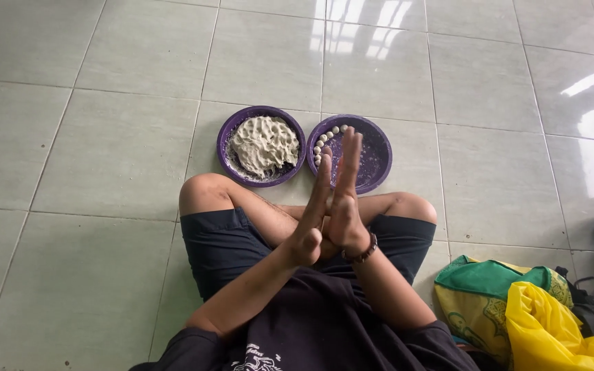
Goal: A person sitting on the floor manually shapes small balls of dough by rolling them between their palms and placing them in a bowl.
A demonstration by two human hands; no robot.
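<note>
- I sat cross-legged on the tiled floor (104, 151), dark shorts (225, 244) over my thighs and my bare knees pointing out toward ten and two o'clock.
- My left hand (314, 220) and right hand (345, 206) met above my lap, palm laid flat against palm, the wrists crossing just below them.
- The fingers (348, 161) of both hands were stretched out straight and held together, aimed toward twelve o'clock; whether anything lay between the palms I could not tell.
- A beaded bracelet (362, 253) circled my right wrist.
- At four o'clock from my hands, a green and yellow bag (489, 288) lay on the floor with a bright yellow plastic bag (551, 330) on it.
- Just past my fingertips, at twelve o'clock, stood a purple plate (374, 152) with a curved row of small pale dough balls (324, 139) along its left rim.
- Touching that plate on its nine o'clock side was a second purple plate (227, 137), filled with a lump of pale dough (264, 144) whose top was pitted with finger marks.
- Beyond both plates the grey tiles ran on, with window glare toward one o'clock.
</note>
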